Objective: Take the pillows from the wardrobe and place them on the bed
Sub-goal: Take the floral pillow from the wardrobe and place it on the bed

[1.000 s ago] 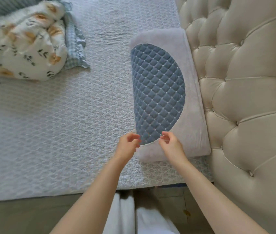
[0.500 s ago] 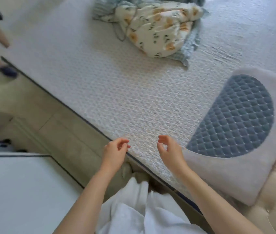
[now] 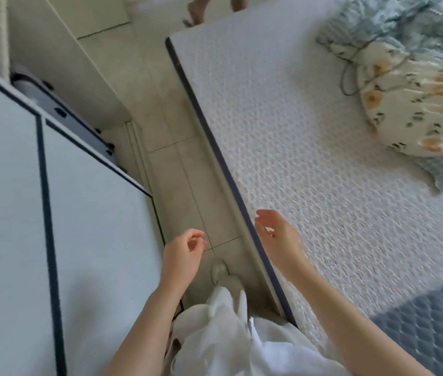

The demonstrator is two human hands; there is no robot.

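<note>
A pillow [image 3: 431, 324] with a grey-blue quilted patch lies on the bed [image 3: 309, 164], only its corner showing at the lower right. My left hand [image 3: 182, 256] hovers over the tiled floor, empty, fingers loosely curled. My right hand [image 3: 277, 234] hangs over the bed's near edge, fingers apart, holding nothing. The wardrobe [image 3: 84, 240], pale panels with dark frames, fills the left side of the view; one section further along stands open, its contents unclear.
A bundled floral quilt [image 3: 415, 104] with blue-grey fabric lies on the bed's far right. A narrow tiled aisle [image 3: 182, 169] runs between wardrobe and bed. Another person's legs [image 3: 201, 9] stand at the top, past the bed's corner.
My view has swung left from the pillow and headboard toward the wardrobe. Both hands have left the pillow, which stays on the bed, and now hang empty over the aisle and bed edge.
</note>
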